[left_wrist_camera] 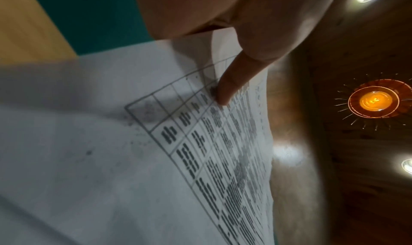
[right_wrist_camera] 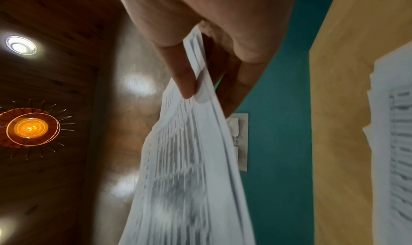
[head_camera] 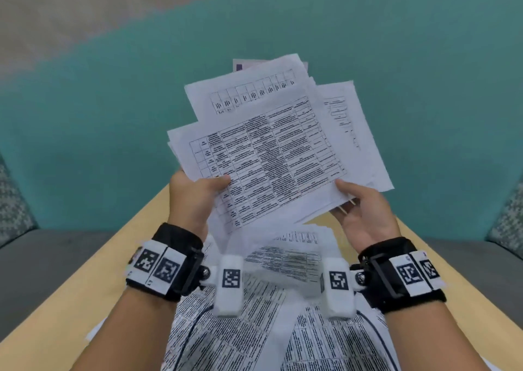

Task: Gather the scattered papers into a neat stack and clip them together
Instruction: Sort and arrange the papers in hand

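A loose, fanned bundle of printed papers (head_camera: 271, 149) with tables on them is lifted above the table. My left hand (head_camera: 198, 192) pinches the bundle's left edge, thumb on top; the left wrist view shows the thumb pressed on the top sheet (left_wrist_camera: 200, 152). My right hand (head_camera: 359, 206) holds the lower right corner, thumb on top and fingers underneath, as the right wrist view shows on the sheaf (right_wrist_camera: 191, 160). The sheets are not aligned; corners stick out at the back and right. More printed papers (head_camera: 254, 328) lie on the table below my wrists. No clip is visible.
The yellow-tan table (head_camera: 85, 285) narrows away from me over a teal floor (head_camera: 113, 115). Grey seats (head_camera: 42, 257) stand at both sides. A small white sheet (right_wrist_camera: 240, 143) lies on the teal floor in the right wrist view.
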